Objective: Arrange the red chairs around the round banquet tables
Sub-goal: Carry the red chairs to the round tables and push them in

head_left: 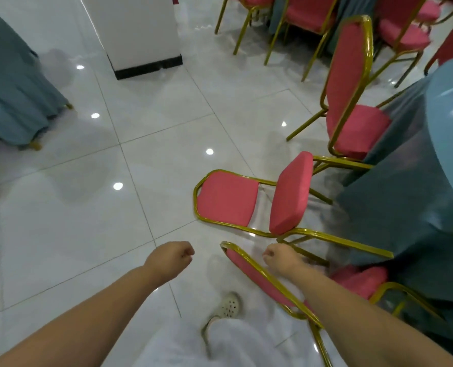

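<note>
The glossy tiled floor (pixel 87 207) is a slip hazard for chair legs. The round table (pixel 448 107) stands at right. The fallen chair (pixel 246 205) lies on its back beside it, long axis left to right, backrest pointing left; its legs may snag the tablecloth (pixel 405 207). Both the left hand (pixel 172 258) and the right hand (pixel 281 258) are curled, holding nothing.

Both hands are curled into fists holding nothing: left hand (pixel 173 256) over bare floor tiles (pixel 87 207), right hand (pixel 278 258) just beyond the nearest chair's (pixel 260 279) backrest, a tipped chair (pixel 246 202) lying past its fingers.
</note>
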### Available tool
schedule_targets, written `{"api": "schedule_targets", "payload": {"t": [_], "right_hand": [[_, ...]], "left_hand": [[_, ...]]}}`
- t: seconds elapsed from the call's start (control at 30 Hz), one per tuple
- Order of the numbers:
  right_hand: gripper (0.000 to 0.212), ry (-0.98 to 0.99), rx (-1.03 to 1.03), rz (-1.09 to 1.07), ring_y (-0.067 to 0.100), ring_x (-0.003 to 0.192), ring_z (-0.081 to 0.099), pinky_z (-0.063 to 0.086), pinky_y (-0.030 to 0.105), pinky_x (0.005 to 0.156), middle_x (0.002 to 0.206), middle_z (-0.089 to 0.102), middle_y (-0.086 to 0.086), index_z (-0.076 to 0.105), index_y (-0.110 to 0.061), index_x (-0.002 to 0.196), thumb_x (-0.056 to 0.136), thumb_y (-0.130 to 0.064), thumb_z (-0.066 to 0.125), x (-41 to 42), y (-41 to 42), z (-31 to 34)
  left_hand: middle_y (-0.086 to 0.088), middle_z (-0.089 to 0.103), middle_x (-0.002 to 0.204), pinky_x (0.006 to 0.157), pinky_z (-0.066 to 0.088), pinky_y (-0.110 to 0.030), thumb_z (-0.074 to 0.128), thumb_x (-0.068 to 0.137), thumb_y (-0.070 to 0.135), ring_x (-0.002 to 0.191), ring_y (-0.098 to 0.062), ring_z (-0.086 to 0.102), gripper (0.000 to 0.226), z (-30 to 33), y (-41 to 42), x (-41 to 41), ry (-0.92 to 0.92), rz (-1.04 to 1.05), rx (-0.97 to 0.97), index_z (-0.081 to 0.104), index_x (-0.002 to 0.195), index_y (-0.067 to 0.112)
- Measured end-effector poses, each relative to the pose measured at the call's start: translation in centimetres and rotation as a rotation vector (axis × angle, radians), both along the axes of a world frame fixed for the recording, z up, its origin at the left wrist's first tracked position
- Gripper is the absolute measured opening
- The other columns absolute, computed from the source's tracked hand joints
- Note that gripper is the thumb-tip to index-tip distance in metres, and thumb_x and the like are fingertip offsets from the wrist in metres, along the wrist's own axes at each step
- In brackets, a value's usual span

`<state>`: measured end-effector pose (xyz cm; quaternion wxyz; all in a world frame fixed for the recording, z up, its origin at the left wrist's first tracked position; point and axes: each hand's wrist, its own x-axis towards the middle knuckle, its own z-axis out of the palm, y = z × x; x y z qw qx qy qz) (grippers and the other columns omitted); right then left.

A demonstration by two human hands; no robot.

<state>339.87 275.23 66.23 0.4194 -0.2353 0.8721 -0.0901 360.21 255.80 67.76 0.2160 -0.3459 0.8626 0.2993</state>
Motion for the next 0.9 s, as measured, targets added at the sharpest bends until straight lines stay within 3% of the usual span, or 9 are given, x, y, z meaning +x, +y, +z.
{"api": "schedule_targets", "payload": {"t": [0.13, 0.23, 0.4, 0.53, 0.63, 0.77, 0.9], "right_hand": [[0.021, -0.034, 0.009, -0.038, 0.018, 0.078, 0.054, 0.042, 0.027, 0.069, 0.093, 0.067, 0.015, 0.068, -0.004, 0.086, 0.09, -0.016, 0.051, -0.9, -3.2, -2.2], [0.021, -0.097, 0.024, -0.135, 0.02, 0.077, 0.059, 0.051, 0.031, 0.074, 0.08, 0.064, 0.006, 0.062, -0.021, 0.07, 0.089, -0.019, 0.052, -1.1, -4.6, -5.2], [0.018, -0.134, 0.063, -0.203, 0.026, 0.081, 0.064, 0.051, 0.031, 0.068, 0.087, 0.068, 0.01, 0.065, -0.013, 0.087, 0.093, -0.019, 0.048, -1.7, -6.7, -10.7], [0.022, -0.112, 0.098, -0.232, 0.027, 0.086, 0.061, 0.05, 0.032, 0.074, 0.09, 0.064, 0.009, 0.065, -0.01, 0.097, 0.094, -0.019, 0.046, -2.0, -8.8, -16.8], [0.02, -0.037, 0.145, -0.192, 0.027, 0.095, 0.06, 0.048, 0.03, 0.078, 0.102, 0.064, 0.008, 0.062, -0.013, 0.103, 0.092, -0.016, 0.047, -1.9, -10.1, -21.8], [0.033, 0.053, 0.236, -0.054, 0.024, 0.111, 0.054, 0.047, 0.033, 0.092, 0.122, 0.055, 0.006, 0.051, -0.014, 0.123, 0.091, -0.011, 0.047, -1.7, -11.6, -27.9], [0.032, 0.11, 0.348, 0.053, 0.024, 0.109, 0.056, 0.046, 0.034, 0.088, 0.12, 0.056, 0.007, 0.048, -0.013, 0.124, 0.092, -0.011, 0.046, -0.8, -12.4, -33.9]], "left_hand": [[0.005, 0.064, 0.117, 0.086, 0.045, -0.022, 0.049, 0.095, 0.022, 0.106, -0.012, 0.058, 0.027, -3.1, -2.9, -2.0, -0.038, 0.031, 0.078, 0.061, 0.118, 0.021], [0.005, 0.063, 0.118, 0.078, 0.04, -0.018, 0.049, 0.093, 0.022, 0.106, -0.012, 0.058, 0.028, -6.4, -4.1, -3.8, -0.097, -0.018, 0.139, 0.061, 0.118, 0.023], [0.005, 0.063, 0.118, 0.076, 0.037, -0.018, 0.047, 0.093, 0.022, 0.107, -0.014, 0.057, 0.029, -12.1, -7.0, -7.7, -0.144, -0.202, 0.181, 0.061, 0.118, 0.024], [0.004, 0.063, 0.12, 0.084, 0.041, -0.023, 0.046, 0.094, 0.021, 0.109, -0.016, 0.057, 0.029, -17.2, -10.2, -11.1, -0.15, -0.332, 0.156, 0.06, 0.12, 0.022], [0.005, 0.063, 0.119, 0.083, 0.041, -0.022, 0.046, 0.095, 0.022, 0.108, -0.015, 0.057, 0.03, -21.1, -11.9, -12.8, -0.144, -0.395, 0.133, 0.059, 0.121, 0.023], [0.006, 0.065, 0.106, 0.073, 0.038, -0.022, 0.044, 0.095, 0.021, 0.097, -0.014, 0.058, 0.028, -25.8, -12.7, -14.1, -0.116, -0.415, 0.142, 0.059, 0.119, 0.024], [0.006, 0.065, 0.101, 0.073, 0.038, -0.022, 0.044, 0.096, 0.021, 0.093, -0.014, 0.059, 0.028, -31.2, -12.4, -14.8, -0.112, -0.444, 0.163, 0.06, 0.118, 0.024]]}}
